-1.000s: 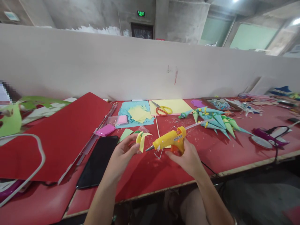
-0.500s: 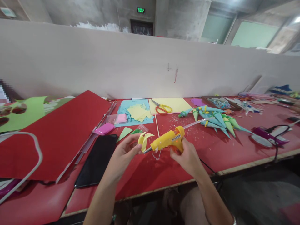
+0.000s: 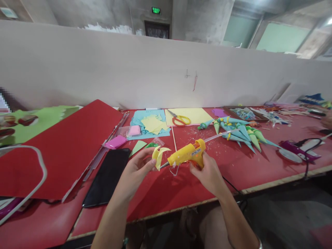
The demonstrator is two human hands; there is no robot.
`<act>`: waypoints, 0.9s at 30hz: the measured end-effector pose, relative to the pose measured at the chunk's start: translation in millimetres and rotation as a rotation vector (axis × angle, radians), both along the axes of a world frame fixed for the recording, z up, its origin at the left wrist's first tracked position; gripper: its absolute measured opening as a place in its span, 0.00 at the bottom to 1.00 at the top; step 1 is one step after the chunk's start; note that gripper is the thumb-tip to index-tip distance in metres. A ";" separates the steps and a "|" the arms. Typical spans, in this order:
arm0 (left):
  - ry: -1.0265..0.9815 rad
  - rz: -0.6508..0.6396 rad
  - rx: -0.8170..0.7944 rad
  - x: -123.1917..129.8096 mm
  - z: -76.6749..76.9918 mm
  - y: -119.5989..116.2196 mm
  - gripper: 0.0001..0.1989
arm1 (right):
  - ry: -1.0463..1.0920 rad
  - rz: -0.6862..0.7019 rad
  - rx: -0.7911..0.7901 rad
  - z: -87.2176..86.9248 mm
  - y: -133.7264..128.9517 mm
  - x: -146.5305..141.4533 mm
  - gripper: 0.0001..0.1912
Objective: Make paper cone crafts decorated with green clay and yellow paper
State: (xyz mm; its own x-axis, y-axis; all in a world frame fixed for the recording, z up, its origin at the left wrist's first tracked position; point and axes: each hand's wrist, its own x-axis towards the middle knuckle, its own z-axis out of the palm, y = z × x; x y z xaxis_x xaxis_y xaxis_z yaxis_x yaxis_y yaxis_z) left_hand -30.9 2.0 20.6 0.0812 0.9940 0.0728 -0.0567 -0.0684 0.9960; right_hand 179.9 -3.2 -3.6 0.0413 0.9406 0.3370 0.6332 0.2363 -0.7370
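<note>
Between the thumb and fingers of my left hand point(image 3: 140, 169) is a curled yellow paper piece point(image 3: 159, 156). My right hand point(image 3: 209, 173) is wrapped round the handle of a yellow glue gun point(image 3: 186, 154). The gun's metal nozzle points left, at the lower edge of the yellow piece; whether they touch I cannot tell. A clear glue stick point(image 3: 218, 135) sticks out of the gun's back end. Past the gun, to the right, lies a pile of blue and green paper cones point(image 3: 241, 133) with yellow bits.
A black tablet-like slab point(image 3: 107, 178) and a large red board point(image 3: 62, 148) lie on the left. Behind my hands are scissors point(image 3: 181, 120), blue and yellow paper pieces point(image 3: 154, 124) and a pink packet point(image 3: 116, 142). A purple glue gun point(image 3: 294, 148) and another person's hand point(image 3: 327, 121) are right.
The yellow glue gun and my right hand have shifted very slightly right. At the far left, the green sheet with holes has moved, its holes now further right.
</note>
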 end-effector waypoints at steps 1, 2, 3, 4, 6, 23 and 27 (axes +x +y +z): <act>-0.003 -0.004 -0.003 0.1 0.0 -0.1 0.17 | -0.001 -0.002 0.010 0.0 0.1 0.1 0.06; -0.005 -0.006 -0.005 0.1 0.1 -0.2 0.17 | -0.003 -0.002 0.015 0.1 0.2 0.3 0.06; -0.006 -0.007 -0.009 0.2 0.2 -0.3 0.16 | -0.004 -0.003 0.016 0.2 0.2 0.4 0.06; -0.008 -0.005 -0.013 0.3 0.5 -0.3 0.16 | -0.004 -0.005 0.012 0.4 0.2 0.5 0.05; -0.013 -0.003 -0.017 0.7 1.3 -0.5 0.16 | 0.005 -0.006 0.002 0.7 0.3 0.8 0.05; -0.037 0.017 -0.053 4.3 5.4 -1.5 0.17 | -0.018 -0.052 0.019 -2.6 2.8 2.5 0.04; -0.050 -0.001 -0.045 3.7 5.1 -1.9 0.16 | -0.012 -0.055 0.003 -2.8 2.9 2.9 0.05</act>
State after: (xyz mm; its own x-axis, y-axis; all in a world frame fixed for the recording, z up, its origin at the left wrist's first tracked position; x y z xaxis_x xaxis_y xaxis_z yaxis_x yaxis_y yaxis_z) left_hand -27.2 0.1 25.7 0.0797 0.9963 0.0319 -0.1068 -0.0233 0.9940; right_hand 182.8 -0.4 -6.4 0.0892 0.9358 0.3410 0.6544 0.2031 -0.7284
